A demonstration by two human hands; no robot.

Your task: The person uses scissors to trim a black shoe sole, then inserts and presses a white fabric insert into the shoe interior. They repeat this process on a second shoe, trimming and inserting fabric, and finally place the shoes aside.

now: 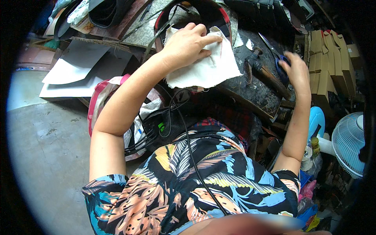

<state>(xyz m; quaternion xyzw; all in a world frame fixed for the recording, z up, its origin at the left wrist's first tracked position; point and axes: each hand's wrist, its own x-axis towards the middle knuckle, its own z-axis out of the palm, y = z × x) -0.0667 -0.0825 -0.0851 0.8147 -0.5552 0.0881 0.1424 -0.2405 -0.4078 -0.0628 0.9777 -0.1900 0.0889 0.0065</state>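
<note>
A piece of white cloth [209, 72] with frayed edges lies over the near part of a rounded black item with red edging [226, 17], whose kind I cannot make out. My left hand [188, 44] grips the cloth from above, forefinger stretched to the right and thumb apart, the other fingers bent over its far edge. To the right, my right hand [295, 72] has its fingers curled at the dark blue handles of a pair of scissors [274, 51]. The blades point away to the far left. Part of the handles is hidden by the fingers.
A hammer [270, 80] with a wooden handle lies on the dark worktable [250, 94] between my hands. White sheets [74, 64] are at the left, folded brown cardboard [329, 58] and a fan [348, 143] at the right. A black cable [188, 141] hangs across my front.
</note>
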